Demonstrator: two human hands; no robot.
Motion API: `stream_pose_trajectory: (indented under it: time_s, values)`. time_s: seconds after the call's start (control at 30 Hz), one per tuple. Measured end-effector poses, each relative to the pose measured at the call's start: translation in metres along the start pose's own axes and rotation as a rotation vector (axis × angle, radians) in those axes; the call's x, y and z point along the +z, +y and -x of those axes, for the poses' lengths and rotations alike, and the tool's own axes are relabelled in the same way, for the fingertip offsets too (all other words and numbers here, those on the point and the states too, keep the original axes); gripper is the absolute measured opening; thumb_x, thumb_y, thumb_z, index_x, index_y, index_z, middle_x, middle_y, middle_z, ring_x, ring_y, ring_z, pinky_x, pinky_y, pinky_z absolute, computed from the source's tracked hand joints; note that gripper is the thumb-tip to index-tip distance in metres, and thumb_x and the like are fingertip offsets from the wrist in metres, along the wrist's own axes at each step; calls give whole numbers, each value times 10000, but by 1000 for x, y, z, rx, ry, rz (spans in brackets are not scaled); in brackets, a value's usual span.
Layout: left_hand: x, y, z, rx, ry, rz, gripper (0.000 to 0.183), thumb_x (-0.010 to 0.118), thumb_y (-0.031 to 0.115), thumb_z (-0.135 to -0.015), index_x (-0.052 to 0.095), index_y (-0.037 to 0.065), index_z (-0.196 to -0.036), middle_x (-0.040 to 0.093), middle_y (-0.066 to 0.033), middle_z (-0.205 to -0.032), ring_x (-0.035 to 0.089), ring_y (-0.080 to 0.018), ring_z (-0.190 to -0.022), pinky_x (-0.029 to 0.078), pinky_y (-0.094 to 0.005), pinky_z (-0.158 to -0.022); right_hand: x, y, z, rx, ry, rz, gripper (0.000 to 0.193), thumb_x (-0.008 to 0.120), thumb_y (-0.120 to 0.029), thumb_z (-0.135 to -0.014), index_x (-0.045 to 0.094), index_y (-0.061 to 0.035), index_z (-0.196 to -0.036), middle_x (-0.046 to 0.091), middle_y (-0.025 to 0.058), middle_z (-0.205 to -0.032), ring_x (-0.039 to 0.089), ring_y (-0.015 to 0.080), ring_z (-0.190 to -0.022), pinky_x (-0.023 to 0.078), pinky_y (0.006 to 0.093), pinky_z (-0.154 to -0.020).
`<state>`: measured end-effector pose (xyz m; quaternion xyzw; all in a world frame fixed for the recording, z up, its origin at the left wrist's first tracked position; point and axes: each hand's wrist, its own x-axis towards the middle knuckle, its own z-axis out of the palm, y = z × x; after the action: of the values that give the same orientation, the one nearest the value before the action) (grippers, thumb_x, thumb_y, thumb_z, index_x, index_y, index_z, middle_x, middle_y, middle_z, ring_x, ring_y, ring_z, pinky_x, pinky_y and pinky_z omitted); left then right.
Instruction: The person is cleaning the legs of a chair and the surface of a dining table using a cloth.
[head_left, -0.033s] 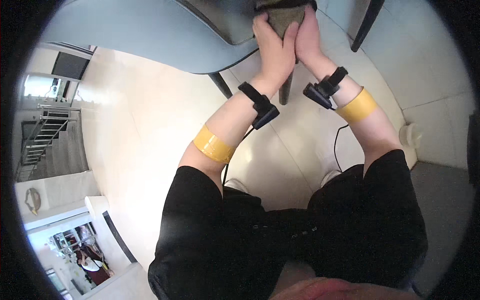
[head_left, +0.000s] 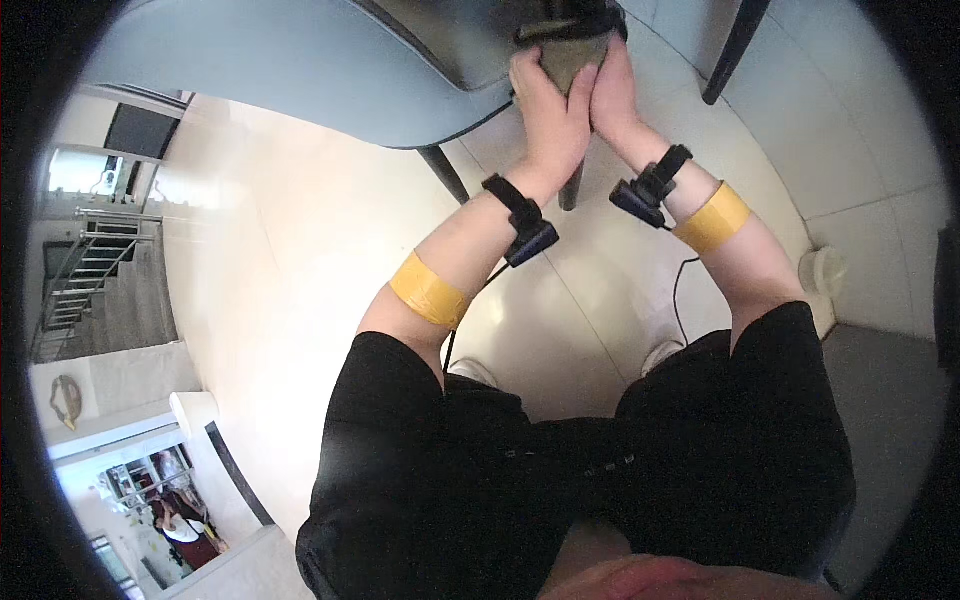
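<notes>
At the top of the view, both my hands cup an olive-brown cloth item point(head_left: 568, 62) with black trim. Its upper part runs out of the picture, and I cannot make out its exact kind. My left hand point(head_left: 553, 118) wraps its left and near side, the thumb pressed against the cloth. On the right side my right hand point(head_left: 614, 95) closes round it, its fingers mostly hidden. The two hands touch along their inner edges. A grey-blue chair point(head_left: 290, 75) stands beside the left hand, close to the cloth item.
Dark chair legs, one by my left wrist point(head_left: 443, 173) and another further right point(head_left: 735, 50), stand on the pale tiled floor point(head_left: 270, 230). A whitish round container point(head_left: 822, 272) sits by the right wall. Stairs point(head_left: 125, 310) and a person point(head_left: 185, 540) show far left.
Both hands have shifted slightly toward me with the cloth item, so more of its black trim shows. The chair has not moved.
</notes>
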<state>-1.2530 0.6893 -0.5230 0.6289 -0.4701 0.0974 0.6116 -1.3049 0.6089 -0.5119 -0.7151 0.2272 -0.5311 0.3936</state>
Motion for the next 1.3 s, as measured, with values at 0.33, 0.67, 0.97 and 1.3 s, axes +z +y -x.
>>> stream_pose_trajectory:
  time_s: [0.33,0.67,0.97,1.3]
  values:
    - [-4,-55,77,-154,-159,-42,534,728,172,-869,408,-83,-1213,489,-262,-1163,470,-444,-1142,368,-499,-996,20,101,60,735,-143,-609,486,284,-317,-1070,586,30,-1229,648,168,-1207,573,241,-1109,418,391,-1013]
    - [-7,16,-14,107,64,-35,522,664,231,-943,415,-89,-1272,528,-267,-1210,537,-368,-1117,413,-431,-992,0,-14,-26,292,-107,-744,390,308,-298,-1089,570,-25,-1182,637,91,-1152,570,179,-1069,453,337,-974]
    - [-12,-76,112,-289,-357,-93,519,685,155,-901,426,-60,-1295,505,-290,-1256,476,-451,-1213,367,-486,-1052,18,102,100,869,-142,-397,546,216,-344,-1073,589,16,-1245,645,172,-1204,577,270,-1101,392,405,-1055]
    - [-22,7,-16,98,-148,-75,744,727,192,-872,295,-119,-1393,408,-319,-1377,392,-487,-1287,300,-504,-1126,-7,-8,-24,319,-219,-615,451,288,-284,-1081,547,17,-1295,648,123,-1221,577,202,-1101,422,384,-1026]
